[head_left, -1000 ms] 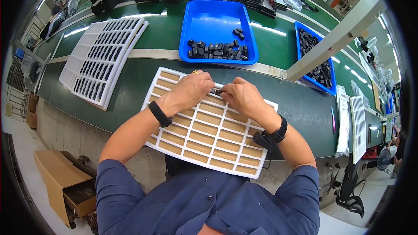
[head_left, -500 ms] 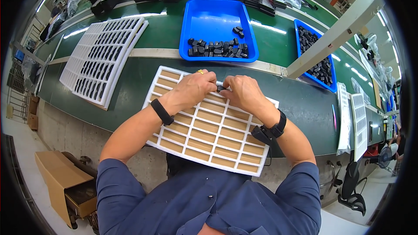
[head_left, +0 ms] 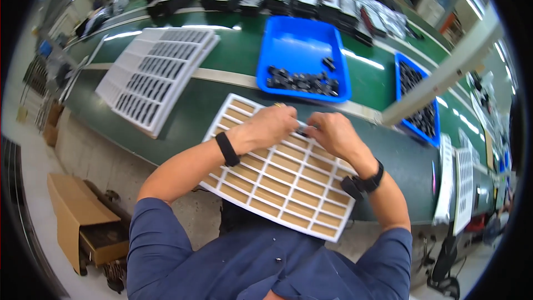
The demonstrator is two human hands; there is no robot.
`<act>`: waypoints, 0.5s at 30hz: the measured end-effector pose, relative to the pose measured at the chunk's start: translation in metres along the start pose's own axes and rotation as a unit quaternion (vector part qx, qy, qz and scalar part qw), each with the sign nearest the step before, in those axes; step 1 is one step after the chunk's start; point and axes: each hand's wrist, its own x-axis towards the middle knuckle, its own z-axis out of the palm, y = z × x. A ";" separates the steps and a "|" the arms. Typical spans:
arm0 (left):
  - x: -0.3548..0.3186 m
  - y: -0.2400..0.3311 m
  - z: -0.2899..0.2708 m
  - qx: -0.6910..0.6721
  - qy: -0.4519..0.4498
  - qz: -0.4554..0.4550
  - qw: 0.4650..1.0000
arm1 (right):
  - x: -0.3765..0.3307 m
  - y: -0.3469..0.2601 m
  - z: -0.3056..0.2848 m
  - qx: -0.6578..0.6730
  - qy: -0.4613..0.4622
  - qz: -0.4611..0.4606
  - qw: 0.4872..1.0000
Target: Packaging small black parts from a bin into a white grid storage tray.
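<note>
A white foam grid tray with brown-bottomed slots lies in front of me, over the near table edge. Above its far side my left hand and my right hand meet, fingers closed in a pinch. Between their fingertips sits a small black part, mostly hidden by the fingers. The picture is blurred, so its exact shape cannot be made out. Just beyond my hands stands a blue bin with loose black parts along its near side.
Stacked white grid trays, partly filled with black parts, lie on the left. A second blue bin of black parts stands behind a slanted white post. Black stacked pieces line the back. An opened cardboard box stands on the floor.
The whole view has shifted and blurred, so everything appears lower and farther right. My hands stay together over the tray's far side, still pinching the small black part.
</note>
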 end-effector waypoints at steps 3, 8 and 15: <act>-0.003 0.017 -0.055 -0.030 -0.086 -0.072 0.993 | 0.027 0.009 -0.019 -0.032 0.055 -0.033 0.997; 0.034 -0.014 -0.065 0.034 -0.070 -0.090 0.993 | 0.089 0.043 -0.001 -0.109 0.132 -0.053 0.984; 0.056 -0.089 -0.031 0.105 0.026 -0.080 0.991 | 0.120 0.059 0.010 -0.071 0.073 -0.008 0.995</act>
